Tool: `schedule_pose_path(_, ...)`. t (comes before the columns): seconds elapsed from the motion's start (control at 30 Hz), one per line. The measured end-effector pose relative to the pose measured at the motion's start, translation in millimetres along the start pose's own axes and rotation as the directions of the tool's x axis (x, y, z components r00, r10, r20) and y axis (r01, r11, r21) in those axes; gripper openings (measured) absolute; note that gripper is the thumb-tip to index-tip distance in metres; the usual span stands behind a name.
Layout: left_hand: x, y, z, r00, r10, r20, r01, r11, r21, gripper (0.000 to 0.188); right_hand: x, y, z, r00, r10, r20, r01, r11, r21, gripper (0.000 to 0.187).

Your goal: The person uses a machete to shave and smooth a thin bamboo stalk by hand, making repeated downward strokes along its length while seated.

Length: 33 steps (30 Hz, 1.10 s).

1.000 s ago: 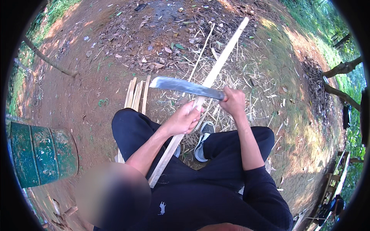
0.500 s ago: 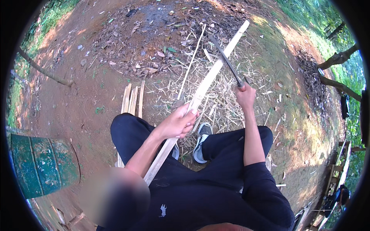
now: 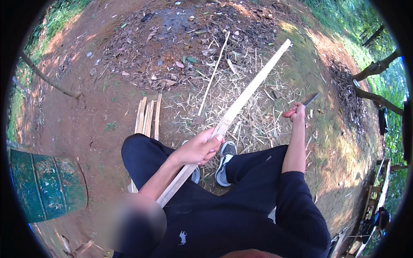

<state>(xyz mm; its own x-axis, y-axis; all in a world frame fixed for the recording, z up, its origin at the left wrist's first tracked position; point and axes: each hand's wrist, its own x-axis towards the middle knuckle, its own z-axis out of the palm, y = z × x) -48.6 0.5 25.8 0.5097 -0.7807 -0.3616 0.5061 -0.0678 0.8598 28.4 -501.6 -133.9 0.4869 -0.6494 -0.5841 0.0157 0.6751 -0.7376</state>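
Observation:
My left hand (image 3: 198, 147) is closed around a long pale bamboo strip (image 3: 247, 95). The strip slants from beside my lap up to the far right, its whittled end pointing away from me. In my right hand (image 3: 296, 114), out to the right and apart from the strip, is a machete (image 3: 310, 99). Its reddish handle shows at my fingers, and the dark blade points to the far right, looking foreshortened. Pale shavings (image 3: 245, 124) litter the ground beneath the strip.
Several cut strips (image 3: 147, 117) lie beside my left knee. A thin stick (image 3: 214, 73) lies on the shavings ahead. A green, rusted metal drum (image 3: 47, 185) stands at left. Dry leaves (image 3: 167, 81) cover the soil farther off; trunks (image 3: 378, 66) lean in at right.
The machete has left the strip and swung right and nearer to me, its blade turned outward. The strip's far end has shifted right and slightly closer; my left hand keeps its grip.

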Motion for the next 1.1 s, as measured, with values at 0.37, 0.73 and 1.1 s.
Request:
schedule_pose_path(0.37, -9, -3, 16, 0.999, -0.035, -0.007, 0.036, 0.998, 0.043, 0.027, -137, -6, 55, 0.351, -0.641, 0.683, 0.744, -0.252, -0.619, 0.019)
schedule_pose_path(0.73, -211, -89, 59, 0.944, -0.283, -0.168, 0.261, 0.955, -0.141, 0.026, -96, 48, 22, 0.355, -0.32, 0.878, 0.802, -0.379, -0.462, 0.02)
schedule_pose_path(1.1, -207, -89, 64, 0.934, -0.171, -0.312, 0.115, 0.975, -0.192, 0.025, -38, 33, 34, 0.923, -0.295, 0.246, 0.377, 0.569, -0.731, 0.015)
